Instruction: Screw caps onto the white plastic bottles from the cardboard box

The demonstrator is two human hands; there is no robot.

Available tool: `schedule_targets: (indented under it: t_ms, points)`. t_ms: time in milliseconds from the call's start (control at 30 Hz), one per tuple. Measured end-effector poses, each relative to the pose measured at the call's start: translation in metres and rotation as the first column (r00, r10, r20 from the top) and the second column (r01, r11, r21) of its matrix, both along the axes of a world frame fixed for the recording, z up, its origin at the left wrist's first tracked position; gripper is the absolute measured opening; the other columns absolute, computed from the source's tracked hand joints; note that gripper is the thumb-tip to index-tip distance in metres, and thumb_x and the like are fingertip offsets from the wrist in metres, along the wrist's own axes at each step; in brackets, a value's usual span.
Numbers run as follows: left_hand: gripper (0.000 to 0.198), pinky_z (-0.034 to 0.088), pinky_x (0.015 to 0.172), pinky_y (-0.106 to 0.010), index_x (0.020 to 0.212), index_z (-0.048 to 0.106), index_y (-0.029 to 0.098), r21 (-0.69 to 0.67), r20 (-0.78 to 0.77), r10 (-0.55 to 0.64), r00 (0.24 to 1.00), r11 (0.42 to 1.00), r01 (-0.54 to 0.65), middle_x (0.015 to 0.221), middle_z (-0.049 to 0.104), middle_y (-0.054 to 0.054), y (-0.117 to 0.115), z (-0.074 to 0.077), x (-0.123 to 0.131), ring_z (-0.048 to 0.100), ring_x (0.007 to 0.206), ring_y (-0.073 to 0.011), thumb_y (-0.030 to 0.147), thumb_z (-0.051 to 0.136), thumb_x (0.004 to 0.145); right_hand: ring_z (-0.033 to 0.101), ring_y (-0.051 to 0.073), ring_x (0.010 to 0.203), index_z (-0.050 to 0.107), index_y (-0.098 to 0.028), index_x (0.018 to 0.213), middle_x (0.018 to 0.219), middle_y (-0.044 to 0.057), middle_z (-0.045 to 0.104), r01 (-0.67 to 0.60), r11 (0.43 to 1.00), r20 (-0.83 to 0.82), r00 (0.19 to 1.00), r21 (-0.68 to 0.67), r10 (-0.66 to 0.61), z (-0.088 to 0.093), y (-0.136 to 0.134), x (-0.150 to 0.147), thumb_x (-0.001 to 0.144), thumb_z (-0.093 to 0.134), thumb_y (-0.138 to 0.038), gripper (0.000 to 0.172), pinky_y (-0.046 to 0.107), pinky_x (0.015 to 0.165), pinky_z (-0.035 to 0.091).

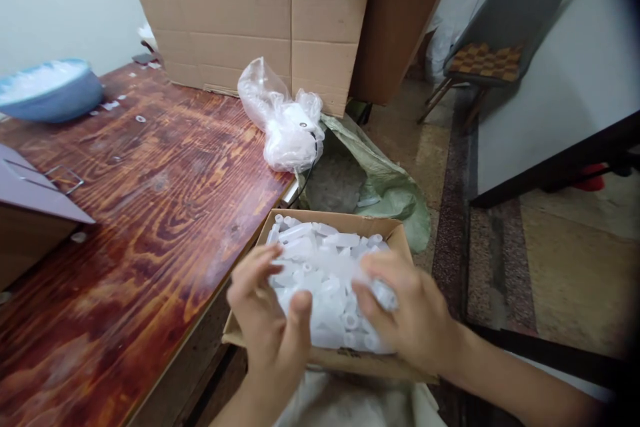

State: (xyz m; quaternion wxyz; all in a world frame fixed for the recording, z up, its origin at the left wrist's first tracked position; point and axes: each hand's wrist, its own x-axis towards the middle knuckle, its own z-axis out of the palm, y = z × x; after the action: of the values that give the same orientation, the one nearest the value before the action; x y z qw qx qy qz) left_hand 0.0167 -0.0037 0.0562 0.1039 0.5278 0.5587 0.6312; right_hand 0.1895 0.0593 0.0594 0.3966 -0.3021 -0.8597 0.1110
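Note:
An open cardboard box point(330, 361) sits in front of me, heaped with translucent white plastic tubes point(345, 240), several showing round hollow ends. Over its left side is my left hand point(273, 310), fingers curled and spread apart from the thumb, with nothing between them. My right hand point(407, 307) is above the right side of the heap, thumb and fingers pinched on a whitish plastic tube point(337, 265) that is smeared by motion. The tube points left, towards my left hand. Where the right fingertips meet it is blurred.
A reddish wooden table point(165, 167) stands at left, with a blue basin point(55, 97) and a lidded box point(40, 207). Beyond the cardboard box are a clear plastic bag point(290, 137), a green sack point(400, 183) and a large carton point(240, 20). A grey chair point(500, 33) stands farther back.

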Motion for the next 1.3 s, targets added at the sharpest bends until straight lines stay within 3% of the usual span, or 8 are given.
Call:
schedule_targets:
  t_ms: [67,133,233,367,667,800,967,1300]
  points:
    - [0.041,0.045,0.091,-0.035,0.128,0.045,0.022,-0.136,-0.163,0.011,0.987,0.99,-0.034,0.126,0.05,-0.011,0.004,-0.001,-0.012,0.051,0.116,-0.0239,0.026,0.061,0.091,0.055,0.03,0.119,0.032,-0.013,0.139,0.132,0.02,0.053,0.194,0.981,0.139,0.972,-0.019,-0.19,-0.006,0.022,0.003,0.095,0.054,-0.029,0.052,0.046,0.096,0.049]
    - [0.03,0.045,0.09,-0.033,0.121,0.05,0.021,-0.375,-0.323,-0.268,0.908,0.917,0.137,0.116,0.056,-0.009,0.004,-0.004,-0.021,0.054,0.11,-0.0221,0.02,0.057,0.092,0.046,0.033,0.129,0.029,-0.009,0.143,0.142,0.023,0.044,0.245,0.967,0.385,0.901,-0.075,-0.198,-0.01,0.039,0.011,0.097,0.05,-0.03,0.055,0.049,0.101,0.044]
    - [0.018,0.047,0.084,-0.036,0.111,0.057,0.022,-0.693,-0.352,-0.734,0.581,0.621,0.366,0.102,0.063,-0.005,0.003,-0.013,-0.023,0.056,0.1,-0.0226,0.017,0.051,0.095,0.059,0.027,0.111,0.055,-0.013,0.121,0.119,0.014,0.063,0.135,0.972,0.647,0.762,-0.191,0.021,-0.014,0.047,0.027,0.096,0.049,-0.022,0.027,0.041,0.091,0.049]
    - [0.014,0.049,0.078,-0.04,0.1,0.063,0.022,-0.877,-0.337,-0.902,0.269,0.404,0.26,0.098,0.066,-0.004,0.009,-0.021,-0.013,0.058,0.095,-0.0269,0.017,0.056,0.089,0.066,0.028,0.083,0.065,-0.017,0.08,0.081,0.007,0.07,0.048,0.955,0.777,0.594,-0.291,0.207,-0.017,0.033,0.04,0.078,0.072,-0.022,0.009,0.037,0.072,0.049]
    - [0.012,0.053,0.075,-0.043,0.094,0.062,0.016,-0.902,-0.405,-0.913,0.045,0.408,0.143,0.099,0.063,-0.01,0.017,-0.021,-0.009,0.06,0.089,-0.0291,0.014,0.055,0.084,0.068,0.028,0.086,0.067,-0.011,0.092,0.08,0.014,0.073,0.128,0.947,0.899,0.372,-0.295,0.23,-0.025,0.003,0.017,0.077,0.062,-0.006,0.016,0.035,0.071,0.043]
    - [0.017,0.053,0.076,-0.046,0.096,0.059,0.017,-0.882,-0.438,-0.892,0.111,0.451,0.141,0.098,0.062,-0.01,0.008,-0.023,-0.016,0.06,0.087,-0.0293,0.01,0.048,0.086,0.069,0.029,0.087,0.063,-0.006,0.112,0.087,0.018,0.074,0.187,0.951,0.925,0.338,-0.247,0.174,-0.032,-0.005,0.013,0.083,0.056,-0.005,0.029,0.035,0.071,0.043]
    - [0.037,0.053,0.082,-0.039,0.125,0.049,0.019,-0.86,-0.32,-0.859,0.4,0.44,0.258,0.11,0.057,-0.01,-0.006,-0.012,-0.036,0.061,0.094,-0.0234,0.009,0.04,0.091,0.068,0.031,0.088,0.06,-0.006,0.117,0.091,0.02,0.073,0.184,0.954,0.924,0.347,-0.236,0.162,-0.04,-0.008,0.013,0.081,0.057,-0.005,0.035,0.037,0.072,0.044]
    - [0.029,0.052,0.083,-0.032,0.123,0.048,0.023,-0.631,-0.019,-0.439,0.898,0.702,0.33,0.109,0.061,-0.007,-0.023,-0.007,-0.075,0.063,0.099,-0.0204,0.025,0.049,0.094,0.069,0.028,0.081,0.051,-0.002,0.133,0.088,0.016,0.073,0.084,0.941,0.876,0.4,-0.329,0.27,-0.046,-0.003,0.025,0.076,0.063,-0.004,0.058,0.035,0.07,0.048]
